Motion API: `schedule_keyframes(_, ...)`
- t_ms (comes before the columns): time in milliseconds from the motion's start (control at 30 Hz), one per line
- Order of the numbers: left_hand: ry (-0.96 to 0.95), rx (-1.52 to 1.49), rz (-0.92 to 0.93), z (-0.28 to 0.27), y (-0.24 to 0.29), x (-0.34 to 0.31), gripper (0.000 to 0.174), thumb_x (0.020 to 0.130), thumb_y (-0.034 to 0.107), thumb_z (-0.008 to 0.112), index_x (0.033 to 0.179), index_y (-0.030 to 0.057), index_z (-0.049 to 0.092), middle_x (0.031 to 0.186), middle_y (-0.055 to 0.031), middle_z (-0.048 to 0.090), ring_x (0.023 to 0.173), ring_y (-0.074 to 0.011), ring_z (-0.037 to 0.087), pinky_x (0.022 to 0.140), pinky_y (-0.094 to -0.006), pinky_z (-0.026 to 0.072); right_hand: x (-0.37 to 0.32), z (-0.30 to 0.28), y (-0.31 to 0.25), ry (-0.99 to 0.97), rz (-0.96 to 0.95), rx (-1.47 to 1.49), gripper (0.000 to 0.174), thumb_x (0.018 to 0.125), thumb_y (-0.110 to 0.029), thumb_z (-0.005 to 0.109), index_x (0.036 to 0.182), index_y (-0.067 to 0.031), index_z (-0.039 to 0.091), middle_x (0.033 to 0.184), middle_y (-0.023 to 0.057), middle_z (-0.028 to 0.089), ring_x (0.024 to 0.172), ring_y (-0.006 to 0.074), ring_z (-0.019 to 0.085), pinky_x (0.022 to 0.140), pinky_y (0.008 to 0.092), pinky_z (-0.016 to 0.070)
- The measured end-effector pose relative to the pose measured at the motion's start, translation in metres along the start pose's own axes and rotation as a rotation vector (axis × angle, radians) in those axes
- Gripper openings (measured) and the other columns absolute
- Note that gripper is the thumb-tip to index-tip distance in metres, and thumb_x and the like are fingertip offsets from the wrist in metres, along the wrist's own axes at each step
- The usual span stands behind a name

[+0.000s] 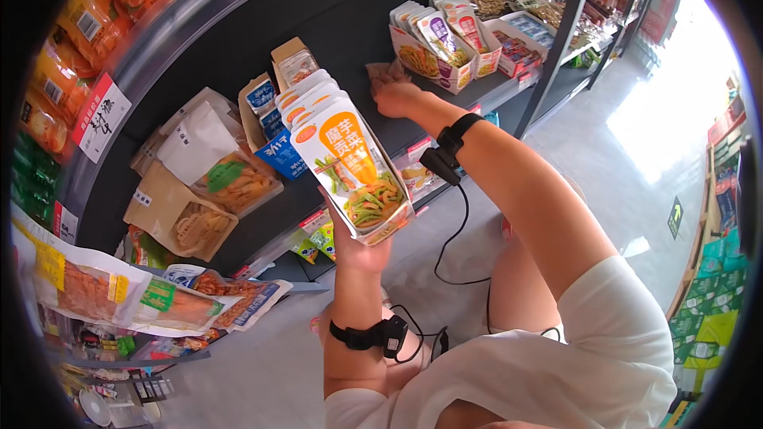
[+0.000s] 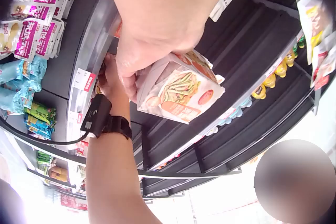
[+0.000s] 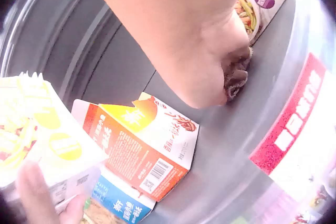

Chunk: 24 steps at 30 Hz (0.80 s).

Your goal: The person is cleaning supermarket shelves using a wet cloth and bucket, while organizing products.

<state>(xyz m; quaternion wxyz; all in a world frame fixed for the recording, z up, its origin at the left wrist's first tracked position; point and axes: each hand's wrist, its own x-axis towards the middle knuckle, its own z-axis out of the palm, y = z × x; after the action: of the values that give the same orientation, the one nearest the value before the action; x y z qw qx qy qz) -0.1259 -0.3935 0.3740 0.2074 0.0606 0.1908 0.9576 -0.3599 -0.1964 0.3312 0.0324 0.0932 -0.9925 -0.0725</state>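
Cardboard box [image 1: 350, 167] of glossy snack packets stands upright in the left hand [image 1: 359, 250], fingers curled under its base. Further off, the right hand [image 1: 395, 99] grips a crumpled brown cloth [image 1: 387, 73], pressing it onto the smooth grey shelf [image 1: 482, 89].

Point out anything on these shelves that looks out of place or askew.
The display box of snack packets is off the shelf, held up by the left hand, while the right hand holds a brown cloth against the bare shelf. At lower left, flat packets lie loose, overhanging the edge.
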Motion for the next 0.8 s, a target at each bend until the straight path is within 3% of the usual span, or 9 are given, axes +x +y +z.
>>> schedule_keyframes(100, -0.055, -0.009, -0.019, 0.005, -0.001, -0.002, 0.055, 0.093, 0.043, 0.049, 0.139, 0.0120, 0.041, 0.136, -0.0171, 0.048, 0.113, -0.0305, 0.056, 0.090, -0.0476, 0.0494, -0.021, 0.003, 0.006, 0.075, -0.030, 0.333, 0.047, 0.090, -0.021, 0.040, 0.135, -0.0103, 0.046, 0.145, 0.0153, 0.038, 0.131, 0.0354, 0.041, 0.106, 0.0431, 0.0352)
schedule_keyframes(200, -0.047, -0.039, -0.030, 0.009, -0.004, -0.001, 0.053, 0.094, 0.041, 0.049, 0.138, 0.0127, 0.042, 0.134, -0.0171, 0.049, 0.114, -0.0310, 0.055, 0.091, -0.0474, 0.0482, -0.062, -0.024, -0.005, 0.148, 0.066, 0.359, 0.037, 0.087, -0.023, 0.050, 0.122, -0.0150, 0.060, 0.132, 0.0079, 0.055, 0.115, 0.0266, 0.057, 0.094, 0.0380, 0.0468)
schedule_keyframes(300, 0.016, -0.056, -0.046, 0.013, -0.007, -0.002, 0.052, 0.094, 0.040, 0.048, 0.137, 0.0120, 0.043, 0.134, -0.0169, 0.050, 0.114, -0.0308, 0.055, 0.091, -0.0477, 0.0479, -0.088, -0.046, -0.009, 0.026, 0.091, 0.361, 0.027, 0.083, -0.023, 0.056, 0.104, -0.0146, 0.069, 0.108, 0.0048, 0.068, 0.098, 0.0256, 0.065, 0.081, 0.0370, 0.0526)
schedule_keyframes(400, -0.049, -0.069, -0.056, 0.012, -0.008, -0.002, 0.051, 0.095, 0.039, 0.047, 0.136, 0.0090, 0.044, 0.134, -0.0165, 0.050, 0.116, -0.0302, 0.054, 0.095, -0.0470, 0.0467, -0.116, -0.054, -0.011, 0.110, 0.076, 0.353, 0.019, 0.081, -0.023, 0.059, 0.090, -0.0170, 0.074, 0.089, 0.0032, 0.071, 0.088, 0.0247, 0.068, 0.073, 0.0366, 0.0538)
schedule_keyframes(567, -0.059, -0.016, -0.026, 0.008, -0.009, 0.000, 0.050, 0.096, 0.035, 0.046, 0.135, 0.0050, 0.044, 0.134, -0.0169, 0.050, 0.118, -0.0300, 0.054, 0.097, -0.0457, 0.0463, -0.147, -0.068, -0.007, 0.153, 0.073, 0.422, 0.020, 0.081, -0.027, 0.057, 0.092, -0.0194, 0.072, 0.087, 0.0072, 0.070, 0.084, 0.0291, 0.066, 0.074, 0.0407, 0.0528)
schedule_keyframes(733, -0.059, -0.027, -0.057, -0.001, -0.012, 0.005, 0.048, 0.096, 0.037, 0.045, 0.133, 0.0084, 0.046, 0.133, -0.0164, 0.050, 0.118, -0.0310, 0.053, 0.096, -0.0474, 0.0462, -0.156, -0.082, -0.008, 0.217, 0.079, 0.462, 0.020, 0.083, -0.026, 0.056, 0.091, -0.0186, 0.073, 0.091, 0.0079, 0.070, 0.086, 0.0289, 0.066, 0.075, 0.0408, 0.0527)
schedule_keyframes(800, -0.099, -0.025, -0.071, -0.004, -0.015, 0.008, 0.049, 0.096, 0.040, 0.044, 0.134, 0.0091, 0.046, 0.133, -0.0158, 0.051, 0.117, -0.0311, 0.054, 0.096, -0.0476, 0.0460, -0.155, -0.072, 0.000, 0.433, 0.016, 0.682, 0.023, 0.083, -0.030, 0.057, 0.095, -0.0164, 0.072, 0.092, 0.0099, 0.069, 0.086, 0.0309, 0.065, 0.077, 0.0411, 0.0524)
